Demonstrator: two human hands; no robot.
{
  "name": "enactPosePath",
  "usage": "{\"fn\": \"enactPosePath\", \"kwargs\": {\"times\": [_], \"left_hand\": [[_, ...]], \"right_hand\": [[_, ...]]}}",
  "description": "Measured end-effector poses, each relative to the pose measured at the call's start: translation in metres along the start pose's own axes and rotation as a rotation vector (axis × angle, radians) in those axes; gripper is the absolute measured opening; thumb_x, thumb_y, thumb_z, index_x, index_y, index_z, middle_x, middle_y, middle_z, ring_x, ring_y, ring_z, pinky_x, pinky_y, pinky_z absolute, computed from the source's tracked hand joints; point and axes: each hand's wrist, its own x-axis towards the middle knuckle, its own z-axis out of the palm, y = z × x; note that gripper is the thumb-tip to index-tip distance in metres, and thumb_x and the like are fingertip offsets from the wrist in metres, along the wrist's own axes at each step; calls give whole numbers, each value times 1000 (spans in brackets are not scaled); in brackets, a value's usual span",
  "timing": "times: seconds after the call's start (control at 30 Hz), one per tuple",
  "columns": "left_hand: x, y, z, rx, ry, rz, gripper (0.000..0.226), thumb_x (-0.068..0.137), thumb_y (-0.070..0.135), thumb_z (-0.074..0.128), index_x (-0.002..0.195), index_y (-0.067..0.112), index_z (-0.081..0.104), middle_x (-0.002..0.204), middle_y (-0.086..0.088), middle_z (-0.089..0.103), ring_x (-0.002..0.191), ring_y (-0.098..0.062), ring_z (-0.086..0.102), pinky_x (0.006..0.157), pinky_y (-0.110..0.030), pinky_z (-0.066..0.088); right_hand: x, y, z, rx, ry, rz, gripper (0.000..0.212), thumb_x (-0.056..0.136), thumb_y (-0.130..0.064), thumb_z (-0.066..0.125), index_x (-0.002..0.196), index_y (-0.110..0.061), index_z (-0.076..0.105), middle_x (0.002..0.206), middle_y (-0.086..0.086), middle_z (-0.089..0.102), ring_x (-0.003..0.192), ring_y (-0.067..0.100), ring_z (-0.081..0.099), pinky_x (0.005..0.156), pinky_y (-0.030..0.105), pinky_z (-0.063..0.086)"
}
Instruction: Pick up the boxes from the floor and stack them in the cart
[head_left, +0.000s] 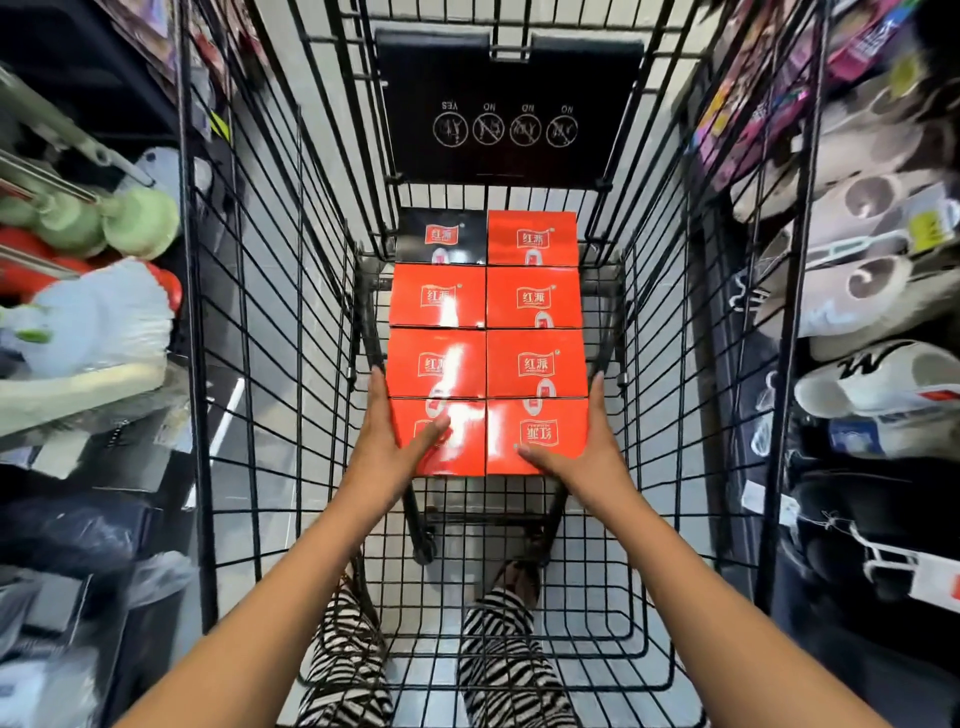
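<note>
Left hand (390, 441) and right hand (592, 446) — fingers straight, palms flat — squeeze the near boxes (540, 415) together, likely lining them up in the cart (270, 312).

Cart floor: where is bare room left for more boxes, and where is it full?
Bare wire floor lies between the nearest two boxes, pressed between left hand and right hand, and the cart's near end. Narrow gaps run along both side walls. The far part is full: boxes edge to edge up to the black flap.
</note>
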Motion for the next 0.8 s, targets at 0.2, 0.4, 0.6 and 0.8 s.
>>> {"fn": "enactPosePath", "kwargs": {"times": [0.2, 0.4, 0.6, 0.8], "left_hand": [[7, -5, 1, -50, -81, 10, 102, 80, 28, 76, 152, 20, 3, 147, -3, 39, 131, -18, 45, 110, -45, 37], [3, -4, -1, 177, -72, 56, 107, 84, 48, 63, 150, 18, -16, 159, -7, 14, 145, -18, 18, 118, -33, 17], [-2, 3, -3, 502, -79, 54, 102, 86, 65, 42, 147, 18, -25, 160, -10, -1, 143, -25, 23, 106, -40, 35], [1, 18, -10, 633, -201, -53, 101, 89, 64, 40, 146, 13, -26, 154, -21, 14, 133, -38, 36, 105, -48, 37]], "right_hand": [[6, 4, 0, 80, -57, -10, 130, 49, -50, 87, 147, -48, 1, 154, 2, 33, 138, 29, 38, 110, 54, 35], [4, 1, 0, -54, 16, -41, 122, 66, -34, 86, 146, -49, -5, 148, 5, 40, 131, 25, 45, 108, 46, 39], [1, -1, 1, -242, 22, -51, 118, 68, -47, 81, 147, -49, -7, 143, 10, 45, 123, 27, 50, 103, 41, 44], [-9, -12, -1, -349, 29, 71, 111, 74, -55, 73, 145, -53, -11, 148, 23, 28, 132, 37, 38, 110, 45, 36]]}}
